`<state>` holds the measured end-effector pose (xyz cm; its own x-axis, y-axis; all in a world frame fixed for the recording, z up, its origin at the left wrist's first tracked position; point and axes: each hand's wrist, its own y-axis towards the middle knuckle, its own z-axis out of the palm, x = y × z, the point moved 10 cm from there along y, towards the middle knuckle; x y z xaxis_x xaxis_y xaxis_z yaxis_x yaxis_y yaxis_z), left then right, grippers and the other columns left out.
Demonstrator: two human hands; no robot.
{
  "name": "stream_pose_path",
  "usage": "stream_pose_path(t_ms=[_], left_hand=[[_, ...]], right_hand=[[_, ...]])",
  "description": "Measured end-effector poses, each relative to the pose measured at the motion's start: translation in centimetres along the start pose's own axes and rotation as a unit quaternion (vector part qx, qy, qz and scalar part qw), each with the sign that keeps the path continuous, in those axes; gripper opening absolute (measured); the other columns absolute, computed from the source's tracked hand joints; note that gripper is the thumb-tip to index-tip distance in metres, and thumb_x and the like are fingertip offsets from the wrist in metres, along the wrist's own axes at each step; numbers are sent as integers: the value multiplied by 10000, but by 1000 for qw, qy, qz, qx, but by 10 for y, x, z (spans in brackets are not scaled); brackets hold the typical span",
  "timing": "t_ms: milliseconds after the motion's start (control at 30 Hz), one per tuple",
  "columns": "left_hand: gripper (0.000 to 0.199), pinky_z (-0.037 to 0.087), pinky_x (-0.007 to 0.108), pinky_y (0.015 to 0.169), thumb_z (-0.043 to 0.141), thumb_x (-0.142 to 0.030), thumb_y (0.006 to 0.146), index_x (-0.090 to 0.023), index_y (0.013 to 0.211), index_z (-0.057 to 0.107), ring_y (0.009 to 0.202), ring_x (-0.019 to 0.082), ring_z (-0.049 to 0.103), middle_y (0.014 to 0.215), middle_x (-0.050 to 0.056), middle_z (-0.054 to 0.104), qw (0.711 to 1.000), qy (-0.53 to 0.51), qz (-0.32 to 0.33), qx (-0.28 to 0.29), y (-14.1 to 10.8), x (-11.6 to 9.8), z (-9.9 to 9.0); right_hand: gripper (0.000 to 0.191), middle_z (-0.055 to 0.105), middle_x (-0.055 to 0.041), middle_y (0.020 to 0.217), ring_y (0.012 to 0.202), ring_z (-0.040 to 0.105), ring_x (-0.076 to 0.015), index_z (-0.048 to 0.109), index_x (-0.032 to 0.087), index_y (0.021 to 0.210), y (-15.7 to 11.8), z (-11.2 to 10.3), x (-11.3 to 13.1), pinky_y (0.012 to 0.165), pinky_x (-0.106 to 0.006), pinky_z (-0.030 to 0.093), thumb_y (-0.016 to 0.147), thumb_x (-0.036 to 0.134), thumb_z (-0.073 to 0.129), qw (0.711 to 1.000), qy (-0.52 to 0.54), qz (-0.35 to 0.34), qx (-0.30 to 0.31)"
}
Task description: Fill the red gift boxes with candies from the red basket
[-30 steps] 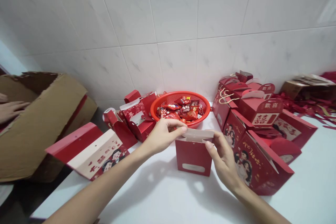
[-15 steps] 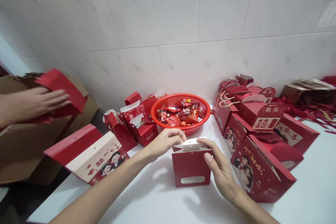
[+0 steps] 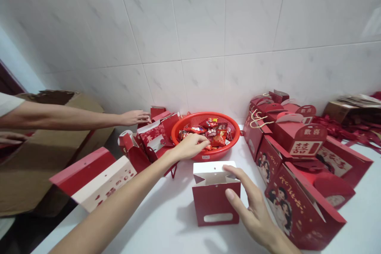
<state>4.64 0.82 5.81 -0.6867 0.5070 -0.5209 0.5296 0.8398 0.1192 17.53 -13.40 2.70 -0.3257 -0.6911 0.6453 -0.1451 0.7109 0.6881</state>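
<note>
The left hand [image 3: 190, 147] is hovering over the red basket [image 3: 222, 153], fingers loosely curled by the wrapped packets [image 3: 219, 139]; I can't tell whether it's gripping any. The right hand [image 3: 254, 204] is spreading thumb and forefinger wide at the upper corner of the red box [image 3: 208, 202], which is standing open-topped on the white table [image 3: 154, 226] before the basket.
</note>
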Motion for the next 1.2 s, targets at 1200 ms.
stream_pose_path(t_ms=[1200], left_hand=[[407,516,333,783,666,-144,586,-260,960,776,934,290,680,1082,77,759,934,227,-115,251,70,36,73]], right_hand=[[397,637,-43,1266,1177,611,-172,469,278,1370,2,4,-6,951,-228,517,979,240,522,1000,-22,-7,19]])
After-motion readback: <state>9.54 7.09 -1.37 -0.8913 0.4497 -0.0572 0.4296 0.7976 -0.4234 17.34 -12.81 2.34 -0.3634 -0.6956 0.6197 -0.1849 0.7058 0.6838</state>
